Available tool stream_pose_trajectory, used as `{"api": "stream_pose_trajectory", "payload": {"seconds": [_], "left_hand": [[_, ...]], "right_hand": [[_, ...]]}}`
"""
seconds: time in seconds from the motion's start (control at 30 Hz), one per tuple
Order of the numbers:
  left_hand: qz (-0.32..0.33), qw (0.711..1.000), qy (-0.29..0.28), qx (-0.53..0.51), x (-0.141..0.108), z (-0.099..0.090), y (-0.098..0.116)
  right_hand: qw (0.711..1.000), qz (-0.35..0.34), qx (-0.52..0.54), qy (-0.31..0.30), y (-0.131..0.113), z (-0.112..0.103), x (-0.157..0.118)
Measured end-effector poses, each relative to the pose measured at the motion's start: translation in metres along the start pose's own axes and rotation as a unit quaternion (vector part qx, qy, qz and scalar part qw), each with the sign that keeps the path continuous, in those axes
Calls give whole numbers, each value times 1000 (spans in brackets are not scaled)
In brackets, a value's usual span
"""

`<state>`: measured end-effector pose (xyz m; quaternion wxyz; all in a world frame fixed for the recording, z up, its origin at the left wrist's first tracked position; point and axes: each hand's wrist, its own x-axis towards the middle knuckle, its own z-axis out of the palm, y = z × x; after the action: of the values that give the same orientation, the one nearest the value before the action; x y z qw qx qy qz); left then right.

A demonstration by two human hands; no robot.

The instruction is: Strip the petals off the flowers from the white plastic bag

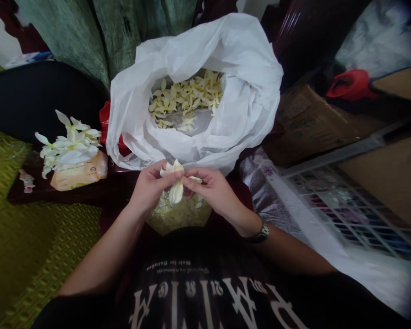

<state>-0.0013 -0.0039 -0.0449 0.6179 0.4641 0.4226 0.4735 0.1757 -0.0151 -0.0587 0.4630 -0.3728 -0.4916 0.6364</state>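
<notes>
A white plastic bag gapes open ahead, holding a heap of pale yellow petals; more petals lie in the lap below the hands; the left hand and right hand meet over the lap, their fingers together and clamped on a white flower; further white flowers rest far left on a tan packet.

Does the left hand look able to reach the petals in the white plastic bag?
Probably yes: the left hand is just below the white plastic bag, whose mouth stands open over the petals. Only the folded rim is in the way, though the hand holds a white flower.
</notes>
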Motion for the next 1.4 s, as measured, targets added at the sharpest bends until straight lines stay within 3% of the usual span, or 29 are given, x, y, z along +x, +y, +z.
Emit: {"api": "stream_pose_trajectory", "payload": {"seconds": [0.13, 0.33, 0.53, 0.67, 0.77, 0.93, 1.2, 1.4], "left_hand": [[2, 1000, -22, 0, 0, 1, 1], [73, 996, -22, 38, 1, 2, 3], [23, 998, 8, -52, 0, 6, -1], [16, 997, -24, -73, -1, 10, -1], [4, 998, -25, -63, -2, 11, 1], [52, 999, -4, -11, -2, 10, 4], [3, 998, -5, -57, 0, 14, 5], [28, 999, 2, -18, 1, 9, 3]], "right_hand": [[1000, -5, 5, -16, -1, -1, 1], [999, -2, 30, -25, 2, -1, 2], [998, -9, 25, -49, 3, -1, 2], [999, -19, 20, -41, 2, -1, 2], [999, -24, 13, -32, 1, -1, 2], [1000, -11, -3, -27, -1, -1, 2], [999, -25, 14, -35, 1, -1, 4], [1000, -11, 19, -20, 2, 1, 3]]}}
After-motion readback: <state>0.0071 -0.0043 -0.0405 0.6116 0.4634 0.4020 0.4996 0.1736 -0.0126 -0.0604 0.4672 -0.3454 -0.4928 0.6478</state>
